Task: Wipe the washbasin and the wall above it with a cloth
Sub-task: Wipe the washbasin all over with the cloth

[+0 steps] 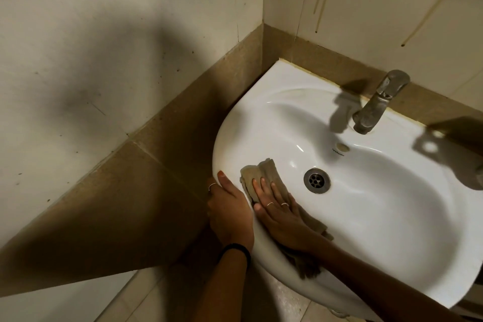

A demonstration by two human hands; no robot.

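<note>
A white washbasin (379, 217) is fixed in a wall corner. A brownish cloth (264, 172) lies on the inner left slope of the bowl and trails over the front rim. My right hand (282, 214) presses flat on the cloth, fingers spread. My left hand (230, 209) grips the basin's outer left rim, thumb on top; it holds no cloth. The wall above the basin (379, 8) is cream tile with brown drip streaks.
A dull metal tap (376, 102) stands at the back of the basin, and a metal drain (316, 180) sits in the bowl's middle. A tan tile band (170, 165) runs along both walls. The left wall (91, 47) is close to the basin's side.
</note>
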